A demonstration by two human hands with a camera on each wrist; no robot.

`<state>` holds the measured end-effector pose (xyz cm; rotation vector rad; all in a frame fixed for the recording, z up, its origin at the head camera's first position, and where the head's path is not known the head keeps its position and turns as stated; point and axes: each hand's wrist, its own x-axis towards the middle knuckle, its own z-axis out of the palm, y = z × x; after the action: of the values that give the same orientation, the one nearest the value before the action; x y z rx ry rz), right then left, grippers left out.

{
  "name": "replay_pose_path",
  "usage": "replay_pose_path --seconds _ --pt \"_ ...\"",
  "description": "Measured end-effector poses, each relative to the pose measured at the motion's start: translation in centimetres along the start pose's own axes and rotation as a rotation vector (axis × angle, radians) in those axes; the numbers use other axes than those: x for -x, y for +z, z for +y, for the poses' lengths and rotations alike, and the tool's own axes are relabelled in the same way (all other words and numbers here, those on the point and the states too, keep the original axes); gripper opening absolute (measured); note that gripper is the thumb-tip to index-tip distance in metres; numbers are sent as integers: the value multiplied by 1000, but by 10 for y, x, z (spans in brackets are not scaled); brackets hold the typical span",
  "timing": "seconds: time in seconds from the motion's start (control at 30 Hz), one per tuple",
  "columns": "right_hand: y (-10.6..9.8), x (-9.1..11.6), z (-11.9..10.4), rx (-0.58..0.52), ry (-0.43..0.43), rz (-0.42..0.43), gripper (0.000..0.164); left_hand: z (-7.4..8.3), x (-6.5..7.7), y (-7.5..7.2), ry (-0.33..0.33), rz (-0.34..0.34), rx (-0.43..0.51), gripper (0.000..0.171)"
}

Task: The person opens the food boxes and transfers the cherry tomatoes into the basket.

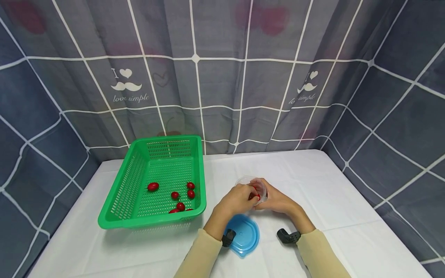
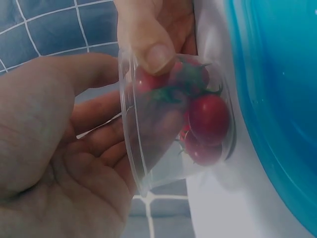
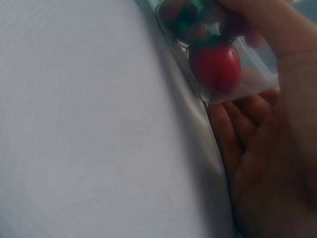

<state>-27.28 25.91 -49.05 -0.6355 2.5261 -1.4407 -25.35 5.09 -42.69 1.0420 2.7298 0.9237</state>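
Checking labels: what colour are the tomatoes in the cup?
The tomatoes are red with green tops, clearest in the left wrist view.

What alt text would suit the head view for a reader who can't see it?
A person's left hand reaches into a clear cup of red tomatoes, held by the right hand. A blue lid lies on the white tabletop nearby; to the left, a green basket holds more tomatoes.
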Motion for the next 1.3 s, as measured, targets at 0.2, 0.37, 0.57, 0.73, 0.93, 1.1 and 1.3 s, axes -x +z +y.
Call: replay_pose_path --seconds 0.2,0.37,0.57,0.73,0.93,1.1,1.3 --pt "0 0 -1 1 -17 4 87 0 -1 0 2 -13 23 15" --pt "0 0 0 7 -16 4 86 -1 0 0 5 -9 32 11" --pt "0 0 0 19 4 5 86 -1 0 -1 29 15 4 10" --pt "0 0 -2 6 22 11 85 0 -1 -4 51 37 -19 8" --pt "0 0 -1 -6 36 12 86 3 0 -11 75 76 -14 7" --pt "0 0 0 -19 33 6 87 7 3 -19 72 103 8 16" --pt "1 0 -1 -22 56 0 90 13 9 -33 73 136 2 20"
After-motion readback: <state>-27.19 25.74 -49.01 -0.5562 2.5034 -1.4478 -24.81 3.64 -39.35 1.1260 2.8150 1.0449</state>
